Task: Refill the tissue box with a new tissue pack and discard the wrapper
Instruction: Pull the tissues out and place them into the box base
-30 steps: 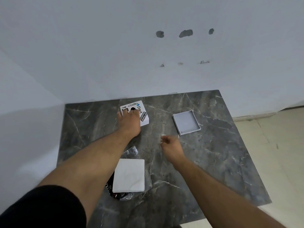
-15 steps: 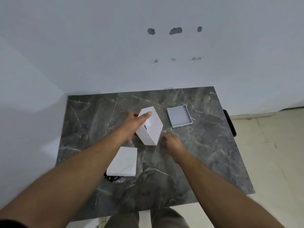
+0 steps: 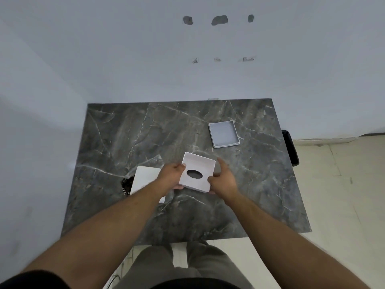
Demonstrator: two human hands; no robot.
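Over the desk [image 3: 260,184], near its front, both hands now hold the tissue box [image 3: 198,173], oval slot up: left hand [image 3: 171,176] and right hand [image 3: 224,180] fingers clamped on opposite edges. Box lifted off desk a second ago; tissue stack [image 3: 145,178] just left on wrapper [image 3: 126,185], lid [image 3: 224,134] apart. Loading looks next.

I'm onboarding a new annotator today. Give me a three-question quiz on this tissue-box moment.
1. True or false: both hands grip the tissue box.
2. Which face of the box faces the camera? A) a sticker face B) the face with the oval opening C) an open bottom
3. Fill in: the grey lid lies on the table, ___ from the box.

Key:
1. True: left hand and right hand hold opposite edges.
2. B
3. apart
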